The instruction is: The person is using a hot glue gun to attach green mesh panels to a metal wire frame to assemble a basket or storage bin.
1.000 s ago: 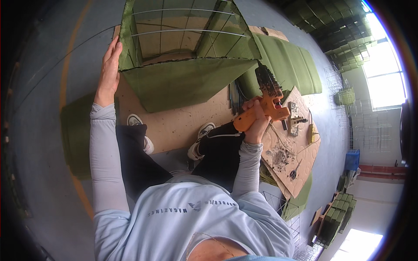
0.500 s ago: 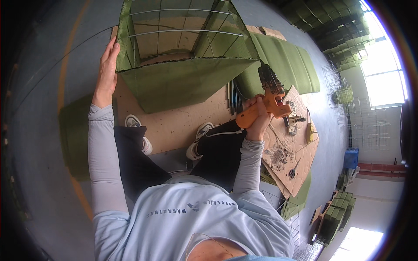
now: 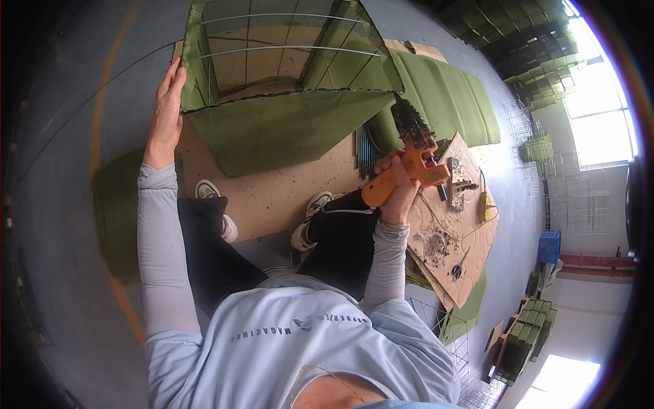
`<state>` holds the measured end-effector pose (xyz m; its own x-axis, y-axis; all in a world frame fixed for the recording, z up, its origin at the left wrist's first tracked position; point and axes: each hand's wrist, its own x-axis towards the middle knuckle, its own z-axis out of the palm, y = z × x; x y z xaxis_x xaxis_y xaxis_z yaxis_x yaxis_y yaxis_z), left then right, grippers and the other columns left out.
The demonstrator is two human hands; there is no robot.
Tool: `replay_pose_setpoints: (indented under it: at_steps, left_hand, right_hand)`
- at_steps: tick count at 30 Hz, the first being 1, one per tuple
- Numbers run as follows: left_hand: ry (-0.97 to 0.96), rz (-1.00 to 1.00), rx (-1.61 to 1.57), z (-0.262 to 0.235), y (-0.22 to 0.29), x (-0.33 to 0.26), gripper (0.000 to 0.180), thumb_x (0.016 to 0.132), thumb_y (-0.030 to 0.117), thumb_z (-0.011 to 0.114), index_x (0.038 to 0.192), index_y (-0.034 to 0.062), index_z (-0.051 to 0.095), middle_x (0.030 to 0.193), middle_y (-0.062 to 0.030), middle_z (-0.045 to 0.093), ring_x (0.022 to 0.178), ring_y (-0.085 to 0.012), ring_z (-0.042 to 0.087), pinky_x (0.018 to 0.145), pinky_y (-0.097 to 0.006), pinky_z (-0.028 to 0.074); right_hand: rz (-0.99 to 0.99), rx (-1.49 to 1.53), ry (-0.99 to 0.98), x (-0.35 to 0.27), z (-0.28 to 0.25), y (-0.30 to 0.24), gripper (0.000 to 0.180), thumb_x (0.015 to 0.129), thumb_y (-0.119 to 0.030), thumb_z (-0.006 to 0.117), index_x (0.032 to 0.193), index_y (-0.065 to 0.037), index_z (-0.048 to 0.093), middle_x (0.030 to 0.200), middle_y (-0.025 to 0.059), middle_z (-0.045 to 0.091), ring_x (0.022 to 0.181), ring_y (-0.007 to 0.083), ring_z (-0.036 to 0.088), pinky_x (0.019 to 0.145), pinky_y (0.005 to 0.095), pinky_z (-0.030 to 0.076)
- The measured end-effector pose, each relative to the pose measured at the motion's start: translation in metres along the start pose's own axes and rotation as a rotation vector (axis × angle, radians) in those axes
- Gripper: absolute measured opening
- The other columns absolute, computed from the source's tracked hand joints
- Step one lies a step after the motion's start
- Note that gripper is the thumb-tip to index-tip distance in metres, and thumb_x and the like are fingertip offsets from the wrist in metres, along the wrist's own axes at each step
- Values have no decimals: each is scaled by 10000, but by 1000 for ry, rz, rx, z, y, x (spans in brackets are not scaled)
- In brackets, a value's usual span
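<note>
Viewpoint: A head camera looked straight down at a seated person, legs stretched out over a cardboard sheet (image 3: 272, 198) on a grey floor.
Work piece: A wire-frame box lined with green felt (image 3: 286, 75) stood at the far edge of the cardboard, just past the person's shoes, its open top facing the camera; 1 loose felt flap (image 3: 279, 129) draped from its near side onto the cardboard.
Left hand: The left hand (image 3: 167, 109) lay flat against the box's left corner, fingers straight and pressed together, apparently bracing the frame so it stayed put.
Right hand: The right hand (image 3: 398, 194) was wrapped tightly around the grip of an orange glue gun (image 3: 409, 170), whose crusted dark nozzle pointed up toward the box's right corner, near the flap's edge but not clearly touching it.
Within reach: More green felt sheets (image 3: 443, 95) lay to the right of the box, and a second, littered cardboard piece (image 3: 449, 238) held small tools beside the right arm, probably kept close for easy grabbing.
</note>
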<state>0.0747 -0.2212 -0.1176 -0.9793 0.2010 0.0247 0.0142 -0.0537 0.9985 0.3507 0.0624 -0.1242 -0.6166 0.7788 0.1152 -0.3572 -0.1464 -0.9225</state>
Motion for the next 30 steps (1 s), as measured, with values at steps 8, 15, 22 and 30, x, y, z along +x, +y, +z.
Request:
replay_pose_setpoints:
  at_steps: [8,15,22,30]
  left_hand:
    - [11,-25,23,0,2,-1,642,905,520,534,1448,208,393,1541,-96,262,1446,-263,153,1107,-552,47]
    - [29,-44,29,1,3,-3,652,902,534,528,1449,207,391,1544,-98,255,1449,-265,141,1101,-562,38]
    - [-15,4,8,-1,1,1,650,902,527,532,1450,206,390,1549,-100,243,1453,-272,117,1101,-566,29]
    - [16,-46,-1,4,7,-5,657,903,523,534,1455,199,381,1550,-97,242,1454,-273,112,1110,-548,37]
  right_hand:
    - [49,15,-43,-11,7,1,161,863,-30,561,1005,33,516,800,78,545,695,173,545,644,296,449]
    - [73,35,-84,-18,13,3,194,855,-24,557,1032,40,513,851,82,543,693,175,540,631,314,452]
    - [96,31,-122,-22,14,6,216,846,-39,566,1040,40,513,882,87,542,701,177,539,623,329,460]
    - [141,36,-162,-30,23,8,210,842,-27,567,1035,33,513,872,80,537,713,174,534,622,323,458]
